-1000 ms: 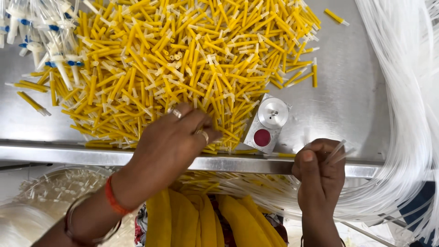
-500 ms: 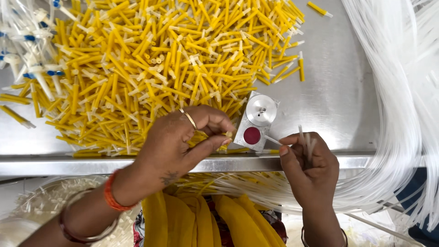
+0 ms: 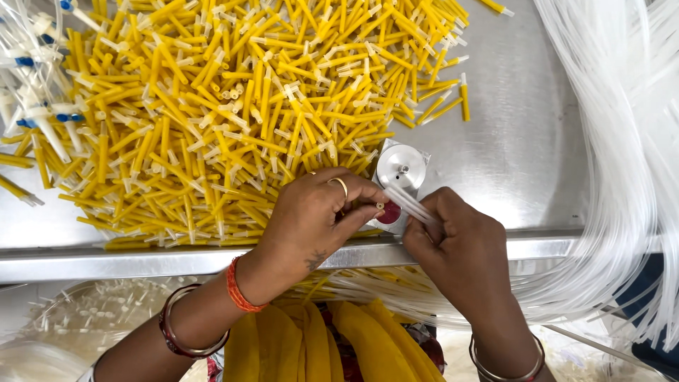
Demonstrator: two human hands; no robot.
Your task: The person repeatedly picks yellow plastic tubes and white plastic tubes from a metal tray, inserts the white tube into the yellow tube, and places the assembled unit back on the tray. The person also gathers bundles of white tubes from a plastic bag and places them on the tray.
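Just right of the left hand (image 3: 311, 216), pinching a yellow cap (image 3: 380, 206) end-on, the right hand (image 3: 460, 247) grips clear tubes (image 3: 410, 204) slanting up-left toward it.

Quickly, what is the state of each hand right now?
Left hand: closed, pinching a small yellow tube piece at the fingertips.
Right hand: closed, holding thin clear tubes.

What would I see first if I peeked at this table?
A huge heap of yellow tubes covers the shiny metal table. At its near edge, the left hand and right hand meet by a small round metal device. Clear tubing hangs along the right.
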